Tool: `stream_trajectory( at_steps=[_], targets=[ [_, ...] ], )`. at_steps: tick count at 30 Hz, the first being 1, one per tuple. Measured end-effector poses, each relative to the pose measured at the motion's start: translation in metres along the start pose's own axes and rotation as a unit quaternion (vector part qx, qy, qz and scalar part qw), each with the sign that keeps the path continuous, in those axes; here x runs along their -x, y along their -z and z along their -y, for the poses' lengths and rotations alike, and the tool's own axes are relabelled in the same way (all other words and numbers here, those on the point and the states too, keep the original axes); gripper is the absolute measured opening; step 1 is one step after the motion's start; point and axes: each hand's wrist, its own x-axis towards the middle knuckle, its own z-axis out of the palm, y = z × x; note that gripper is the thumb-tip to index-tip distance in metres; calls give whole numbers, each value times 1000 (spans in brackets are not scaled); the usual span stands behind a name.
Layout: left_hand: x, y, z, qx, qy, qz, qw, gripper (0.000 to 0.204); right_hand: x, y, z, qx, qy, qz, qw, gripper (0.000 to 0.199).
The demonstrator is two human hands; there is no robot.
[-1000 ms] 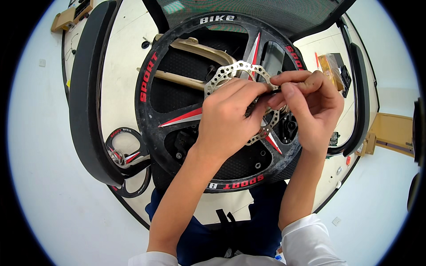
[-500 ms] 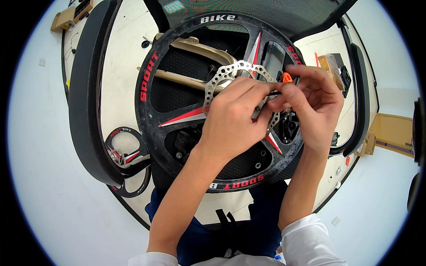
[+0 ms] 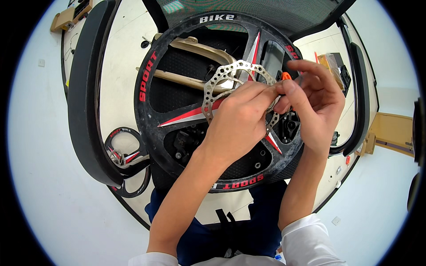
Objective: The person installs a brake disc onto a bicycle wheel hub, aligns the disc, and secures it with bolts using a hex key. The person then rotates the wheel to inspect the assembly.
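Note:
A black bicycle wheel [image 3: 143, 80] with red and white spoke flashes lies flat before me. On its middle sits a silver brake disc [image 3: 214, 87] with many holes, partly hidden by my hands. My left hand [image 3: 239, 117] reaches over the disc, its thumb and fingers closed together near the disc's right side. Against its fingertips, my right hand [image 3: 317, 104] pinches with thumb and forefinger, the other fingers curled loosely above. Whatever small thing lies between the fingertips is hidden. Just beyond them shows an orange piece [image 3: 286, 76].
Under the wheel are a black chair seat, a gold fork [image 3: 177, 80] and dark metal parts [image 3: 184, 144]. Chair armrests [image 3: 86, 93] stand at both sides. Another wheel [image 3: 128, 133] rests on the floor at left. A cardboard box [image 3: 390, 133] lies at right.
My left fingertips have moved slightly up and right to meet the right ones. A thin dark piece seen between the hands before is now hidden. The wheel has shifted very slightly left.

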Motion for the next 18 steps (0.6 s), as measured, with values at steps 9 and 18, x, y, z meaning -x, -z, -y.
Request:
stream_trajectory(
  at_steps=[9, 18],
  targets=[
    [1, 4, 1, -22, 18, -51, 998, 25, 1, -11, 0, -26, 19, -25, 999, 11],
    [-1, 0, 4, -14, -37, -54, 998, 22, 2, 8, -10, -100, -38, 61, 992, 18]
  ],
)
